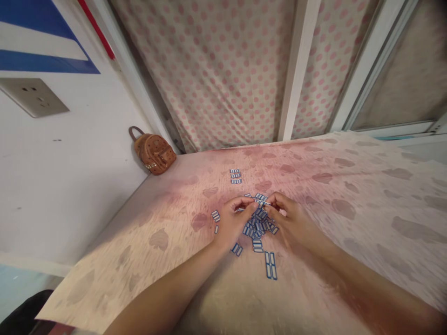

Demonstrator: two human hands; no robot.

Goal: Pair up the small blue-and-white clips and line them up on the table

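Between the fingertips of my left hand (237, 216) and my right hand (284, 209) is a small flat white piece with a blue edge (261, 202), pinched from both sides. Both hands are closed on it, just above a loose heap of similar blue-edged pieces (258, 225). Some of the heap is hidden behind my fingers. Close to my left wrist lie a few more pieces (236, 250). A longer blue-framed piece (270, 265) rests nearer to me. Farther off, several pieces (235, 176) are set out in three short rows.
A patterned cloth (181, 200) covers the table. At the back left, a small brown backpack-shaped bag (155, 153) leans by the white wall (87, 153). Behind the table hangs a dotted curtain (223, 70), with a white frame post (298, 70) in front of it.
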